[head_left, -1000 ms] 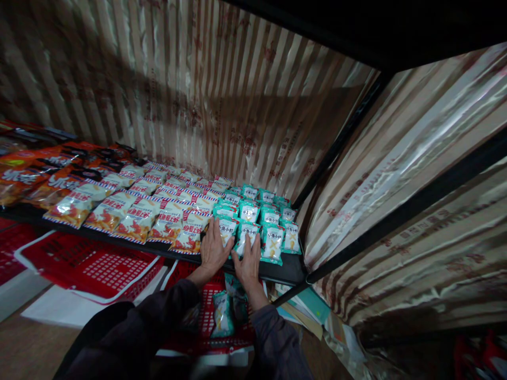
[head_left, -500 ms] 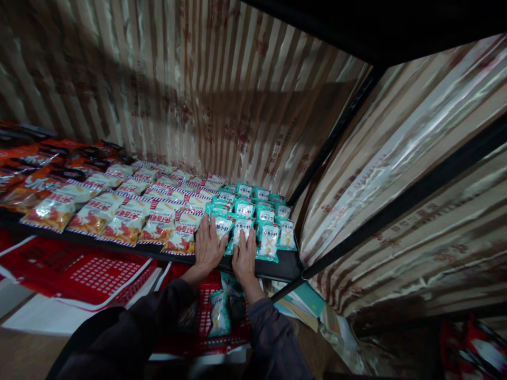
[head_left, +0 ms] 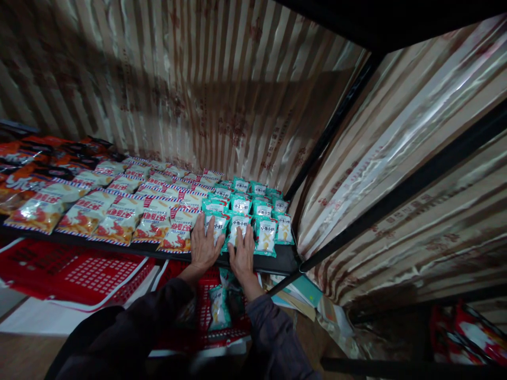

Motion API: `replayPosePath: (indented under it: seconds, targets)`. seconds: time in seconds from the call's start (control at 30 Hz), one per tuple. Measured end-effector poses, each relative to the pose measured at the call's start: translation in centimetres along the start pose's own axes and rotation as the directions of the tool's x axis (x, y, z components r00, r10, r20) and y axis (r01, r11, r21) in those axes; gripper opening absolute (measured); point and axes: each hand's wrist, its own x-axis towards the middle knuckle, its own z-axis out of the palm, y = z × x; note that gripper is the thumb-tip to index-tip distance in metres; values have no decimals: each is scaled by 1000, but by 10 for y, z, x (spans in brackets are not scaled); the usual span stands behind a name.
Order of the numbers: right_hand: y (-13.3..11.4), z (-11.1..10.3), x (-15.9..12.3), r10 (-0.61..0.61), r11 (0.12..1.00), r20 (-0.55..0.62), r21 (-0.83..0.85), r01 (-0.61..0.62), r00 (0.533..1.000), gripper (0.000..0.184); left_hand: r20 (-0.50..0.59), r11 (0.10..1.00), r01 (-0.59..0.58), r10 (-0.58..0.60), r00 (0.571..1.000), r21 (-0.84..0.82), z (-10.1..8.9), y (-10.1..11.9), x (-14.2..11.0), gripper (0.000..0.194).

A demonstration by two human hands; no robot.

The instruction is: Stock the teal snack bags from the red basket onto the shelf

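Both my hands rest on small green-and-white snack bags at the front of a black shelf [head_left: 282, 262]. My left hand [head_left: 204, 246] lies with fingers stretched over the left front green bag [head_left: 218, 227], beside a white-and-red snack bag [head_left: 180, 230]. Fingers apart, my right hand [head_left: 242, 255] touches the lower part of the middle front green bag [head_left: 240, 222]. Just right of it sits another green bag [head_left: 265, 235]. More green bags [head_left: 241, 205] are stacked in rows behind. Neither hand grips a bag.
Orange-and-black bags [head_left: 27, 182] fill the shelf's left end. Below stand red baskets [head_left: 99, 269], one holding green bags [head_left: 219, 307]. A black metal post [head_left: 336, 126] rises at the shelf's right corner, before striped curtains [head_left: 190, 105]. Red bags [head_left: 471, 332] lie at lower right.
The view has shifted slightly, so the shelf and bags sit a little farther left and higher. My hands stay on the same front green bags, fingers still stretched.
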Motion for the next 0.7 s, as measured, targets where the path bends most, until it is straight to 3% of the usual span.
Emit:
replayPosePath:
  seconds: [0.2, 0.53, 0.7]
  targets:
    - [4, -5, -4, -30, 999, 8, 27, 30, 1000, 56, -30, 1000, -9, 9, 1000, -13, -5, 2, -4, 54]
    - [8, -3, -10, -88, 994, -15, 66, 89, 996, 58, 16, 998, -53, 52, 999, 44, -14, 5, -8, 52]
    - [6, -11, -7, -58, 992, -50, 113, 63, 997, 51, -42, 1000, -4, 4, 999, -4, -21, 10, 9, 47]
